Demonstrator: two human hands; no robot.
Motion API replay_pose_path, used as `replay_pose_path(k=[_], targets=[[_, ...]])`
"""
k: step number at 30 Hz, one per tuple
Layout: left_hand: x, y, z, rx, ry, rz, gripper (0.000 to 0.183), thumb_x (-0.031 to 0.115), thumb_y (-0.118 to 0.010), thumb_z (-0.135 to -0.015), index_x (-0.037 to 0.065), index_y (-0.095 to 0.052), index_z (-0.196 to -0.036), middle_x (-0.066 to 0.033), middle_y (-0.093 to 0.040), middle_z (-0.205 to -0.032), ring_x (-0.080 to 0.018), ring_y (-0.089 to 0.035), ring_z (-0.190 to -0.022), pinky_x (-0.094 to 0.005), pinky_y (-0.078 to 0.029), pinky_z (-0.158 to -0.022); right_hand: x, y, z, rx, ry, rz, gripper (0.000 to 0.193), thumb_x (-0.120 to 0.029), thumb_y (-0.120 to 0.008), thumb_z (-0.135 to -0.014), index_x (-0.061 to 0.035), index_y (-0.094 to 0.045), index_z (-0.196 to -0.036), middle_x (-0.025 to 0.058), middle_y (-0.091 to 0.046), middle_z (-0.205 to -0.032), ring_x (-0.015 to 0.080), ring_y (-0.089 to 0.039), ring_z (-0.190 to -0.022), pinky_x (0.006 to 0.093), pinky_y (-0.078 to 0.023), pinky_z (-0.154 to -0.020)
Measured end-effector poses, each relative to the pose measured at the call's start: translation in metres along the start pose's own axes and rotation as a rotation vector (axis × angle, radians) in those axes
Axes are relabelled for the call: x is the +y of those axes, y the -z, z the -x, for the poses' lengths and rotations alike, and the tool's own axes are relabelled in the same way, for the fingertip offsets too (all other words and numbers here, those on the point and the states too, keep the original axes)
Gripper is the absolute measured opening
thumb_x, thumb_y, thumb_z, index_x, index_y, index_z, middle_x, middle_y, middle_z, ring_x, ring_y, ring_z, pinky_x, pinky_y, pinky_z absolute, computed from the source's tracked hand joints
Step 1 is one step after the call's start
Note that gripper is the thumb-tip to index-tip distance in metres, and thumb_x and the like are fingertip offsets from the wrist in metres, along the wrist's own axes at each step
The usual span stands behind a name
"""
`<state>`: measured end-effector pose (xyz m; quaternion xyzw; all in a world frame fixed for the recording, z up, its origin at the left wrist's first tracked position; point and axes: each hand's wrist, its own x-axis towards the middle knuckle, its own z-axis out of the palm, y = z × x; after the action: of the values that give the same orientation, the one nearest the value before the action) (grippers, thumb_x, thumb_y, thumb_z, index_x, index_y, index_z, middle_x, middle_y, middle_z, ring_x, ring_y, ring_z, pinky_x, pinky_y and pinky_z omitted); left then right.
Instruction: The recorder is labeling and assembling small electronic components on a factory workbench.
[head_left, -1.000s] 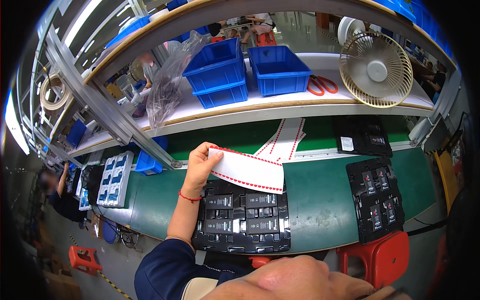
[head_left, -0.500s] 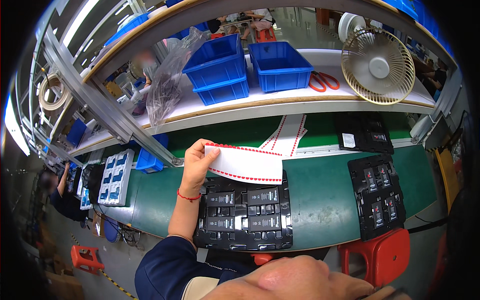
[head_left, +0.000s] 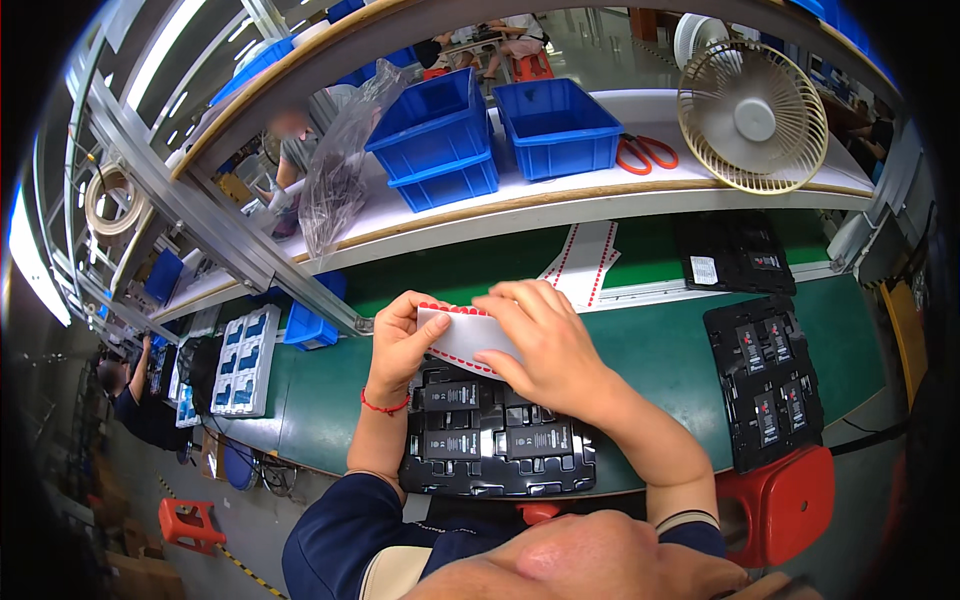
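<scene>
My left hand (head_left: 402, 338) pinches the left end of a white sticker sheet (head_left: 462, 338) between thumb and fingers. Rows of red round-edged stickers run along the sheet's upper and lower edges. My right hand (head_left: 548, 345) curls over the sheet's right part, fingertips at the upper red row and thumb lower on the white face; it hides that end. Just below the hands, a black plastic tray (head_left: 497, 482) lies on the green bench, holding flat black batteries (head_left: 452, 444) in its pockets. My right hand and forearm cover part of the tray.
More sticker sheets (head_left: 590, 262) lie behind the hands. Black trays (head_left: 742, 400) rest at the right, a white tray (head_left: 245, 362) at the left. On the shelf are blue bins (head_left: 560, 130), red-handled scissors (head_left: 648, 155) and a fan (head_left: 752, 120). A red stool (head_left: 790, 505) stands near the front.
My right hand has come into view from the lower right and taken hold of the sheet's right part. My left hand keeps its pinch on the sheet. The view has shifted slightly.
</scene>
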<state>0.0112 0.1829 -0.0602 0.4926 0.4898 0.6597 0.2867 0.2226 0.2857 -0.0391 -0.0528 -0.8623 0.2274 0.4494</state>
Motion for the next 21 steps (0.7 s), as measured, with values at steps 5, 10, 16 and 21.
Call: replay_pose_path(k=[5,10,16,21], targets=[[-0.006,0.003,0.002,0.014,0.002,0.040,0.012,-0.001,-0.071,-0.089,0.000,-0.063,-0.098,-0.0085,-0.070,-0.097,-0.0105,-0.065,-0.086,-0.0237,-0.053,-0.076,0.018,-0.031,-0.008,-0.009,-0.031,-0.015,0.037,-0.022,-0.073,-0.083,-0.0038,-0.064,-0.114,0.0133,-0.063,-0.106,0.0311,-0.058,-0.099,0.0419,-0.044,-0.089],[-0.007,0.000,0.004,0.015,-0.004,0.016,0.012,-0.001,-0.070,-0.089,-0.001,-0.064,-0.099,-0.0080,-0.070,-0.096,-0.0103,-0.065,-0.086,-0.0240,-0.054,-0.075,0.027,-0.029,-0.009,-0.105,-0.055,-0.095,0.028,-0.019,-0.073,-0.083,-0.0044,-0.067,-0.105,0.0117,-0.066,-0.099,0.0290,-0.060,-0.093,0.0405,-0.044,-0.085],[-0.008,0.002,0.002,-0.043,-0.016,0.001,0.011,-0.001,-0.069,-0.090,0.000,-0.064,-0.099,-0.0092,-0.069,-0.100,-0.0120,-0.065,-0.092,-0.0264,-0.054,-0.081,0.031,-0.036,-0.008,-0.018,-0.083,-0.113,0.022,-0.014,-0.075,-0.080,-0.0026,-0.068,-0.097,0.0113,-0.062,-0.092,0.0292,-0.058,-0.091,0.0389,-0.045,-0.080],[0.001,-0.003,0.001,-0.105,-0.033,0.003,0.016,-0.001,-0.071,-0.088,-0.001,-0.064,-0.101,-0.0094,-0.069,-0.100,-0.0146,-0.065,-0.095,-0.0283,-0.053,-0.085,0.029,-0.033,-0.009,0.016,-0.070,-0.094,0.018,-0.013,-0.076,-0.079,-0.0042,-0.069,-0.093,0.0099,-0.060,-0.088,0.0288,-0.057,-0.087,0.0385,-0.045,-0.078]])
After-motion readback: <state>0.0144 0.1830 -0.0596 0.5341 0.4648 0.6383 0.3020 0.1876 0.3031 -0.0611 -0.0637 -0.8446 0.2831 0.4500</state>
